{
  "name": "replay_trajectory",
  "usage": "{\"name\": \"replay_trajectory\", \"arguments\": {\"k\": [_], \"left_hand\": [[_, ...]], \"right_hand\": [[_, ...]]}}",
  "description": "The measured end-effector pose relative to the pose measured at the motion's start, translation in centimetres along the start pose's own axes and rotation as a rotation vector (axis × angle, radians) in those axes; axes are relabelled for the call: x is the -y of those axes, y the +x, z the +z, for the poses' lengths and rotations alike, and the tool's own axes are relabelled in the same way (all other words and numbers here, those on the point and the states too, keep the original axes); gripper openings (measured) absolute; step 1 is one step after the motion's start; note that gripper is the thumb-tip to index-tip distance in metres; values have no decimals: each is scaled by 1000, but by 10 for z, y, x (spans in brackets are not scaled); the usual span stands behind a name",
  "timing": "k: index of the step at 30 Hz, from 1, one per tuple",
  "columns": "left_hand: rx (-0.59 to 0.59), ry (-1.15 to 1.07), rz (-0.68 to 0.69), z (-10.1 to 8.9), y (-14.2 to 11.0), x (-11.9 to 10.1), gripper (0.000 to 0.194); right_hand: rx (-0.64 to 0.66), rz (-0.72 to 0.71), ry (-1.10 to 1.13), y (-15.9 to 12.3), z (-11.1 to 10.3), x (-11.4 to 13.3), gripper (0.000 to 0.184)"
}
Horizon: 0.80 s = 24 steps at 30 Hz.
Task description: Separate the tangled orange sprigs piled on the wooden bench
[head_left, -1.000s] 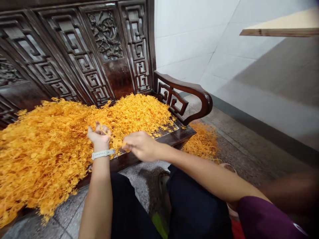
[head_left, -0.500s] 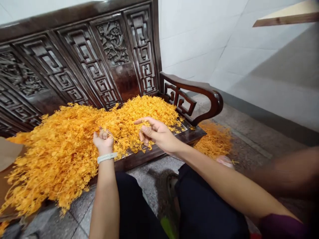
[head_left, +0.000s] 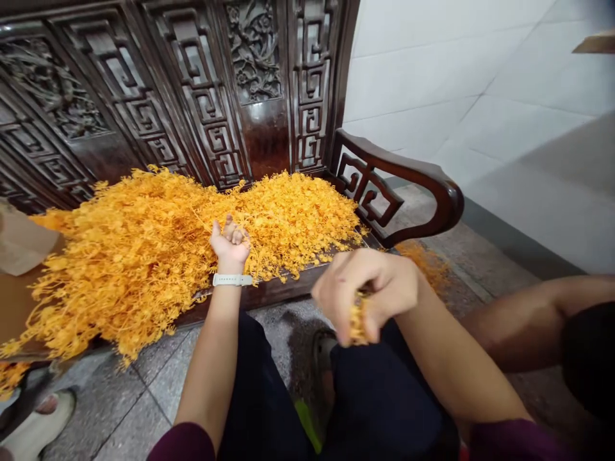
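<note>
A person's right hand (head_left: 368,294), fingers curled closed around a small yellow clump (head_left: 358,320), is raised in front of the carved bench (head_left: 273,296), near its armrest (head_left: 413,166). The left hand (head_left: 231,242), palm up with fingers loosely bent, is at the edge of the yellow heap (head_left: 139,250) spread across the bench's seat; whether it grips any strands cannot be told. More yellow strands (head_left: 425,262) lie on the floor beyond the bench's armrest end.

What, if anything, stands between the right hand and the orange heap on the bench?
Nothing visible stands between the right hand and the right part of the orange heap. Toward the bigger left part, the left hand is in between.
</note>
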<state>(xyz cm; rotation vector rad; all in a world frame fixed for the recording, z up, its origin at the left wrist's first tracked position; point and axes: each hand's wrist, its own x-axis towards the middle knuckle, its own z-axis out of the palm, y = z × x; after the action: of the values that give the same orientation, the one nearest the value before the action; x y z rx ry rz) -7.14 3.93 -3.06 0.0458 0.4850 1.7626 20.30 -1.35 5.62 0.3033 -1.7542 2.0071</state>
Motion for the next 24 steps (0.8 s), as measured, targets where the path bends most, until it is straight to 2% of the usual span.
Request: {"name": "replay_trajectory", "arguments": {"k": [1, 2, 4, 5, 6, 7, 9, 11, 14, 18, 19, 20, 21, 24], "left_hand": [[3, -7, 3, -1, 0, 0, 48], [6, -9, 3, -2, 1, 0, 48], [10, -3, -1, -3, 3, -1, 49], [9, 3, -1, -4, 3, -1, 49], [6, 8, 0, -5, 4, -2, 50], [2, 14, 0, -5, 5, -2, 51], [0, 26, -4, -5, 5, -2, 51], [8, 36, -11, -5, 5, -2, 50], [14, 17, -11, -4, 4, -1, 48], [-9, -18, -18, -2, 2, -1, 49], [-10, -23, -19, -2, 1, -2, 49], [-9, -28, -20, -2, 1, -2, 49], [-6, -35, -22, -3, 1, -3, 48], [0, -65, -34, -4, 3, -2, 46]], "right_hand": [[-94, -31, 40, 7, -9, 0, 28], [-284, -67, 90, 16, -21, -3, 29], [-795, -96, 218, 34, -47, -15, 24], [-1006, -79, 303, 41, -59, -24, 19], [-1149, -50, 373, 46, -69, -34, 14], [-1237, -28, 418, 49, -75, -45, 9], [-1290, 17, 429, 49, -80, -65, 2], [-1247, 49, 360, 45, -76, -78, 7], [-1127, 87, 190, 39, -69, -81, 14], [-1046, 32, -83, 30, -60, -63, 14], [-986, 19, -121, 26, -56, -56, 17], [-881, 23, -150, 22, -51, -47, 19], [-720, 57, -169, 18, -46, -39, 19], [-66, 208, -148, 9, -33, -20, 16]]}}
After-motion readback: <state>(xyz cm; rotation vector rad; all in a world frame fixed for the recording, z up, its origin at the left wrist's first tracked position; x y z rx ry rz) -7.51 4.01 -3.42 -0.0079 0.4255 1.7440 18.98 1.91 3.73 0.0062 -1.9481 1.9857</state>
